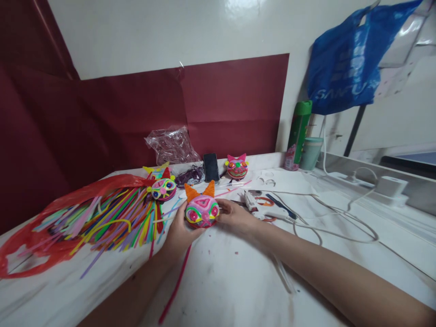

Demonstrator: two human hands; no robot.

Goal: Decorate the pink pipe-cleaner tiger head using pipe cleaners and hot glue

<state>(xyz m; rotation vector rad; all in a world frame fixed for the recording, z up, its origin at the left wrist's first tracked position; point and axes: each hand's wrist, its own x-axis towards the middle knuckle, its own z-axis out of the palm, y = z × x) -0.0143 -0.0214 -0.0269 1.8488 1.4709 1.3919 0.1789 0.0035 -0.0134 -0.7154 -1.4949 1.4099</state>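
Between my two hands is a pipe-cleaner animal head [203,210], pink with orange pointed ears, round pink eyes and green and yellow outlines. My left hand [180,231] grips its left side, with the thumb along the lower edge. At its right side my right hand [235,217] holds on with bent fingers, some of them hidden behind it. A dark pink pipe cleaner [175,286] lies on the table below my left hand. Close by on the left sits another animal head [163,187] with red ears and blue eyes.
Many coloured pipe cleaners [112,218] spill from a red plastic bag [20,254] at left. A white glue gun [269,210] with its cord and orange-handled scissors [267,200] lie at right. Behind are a phone [211,168], a third head [237,167], a green can [299,131] and a cup [311,153].
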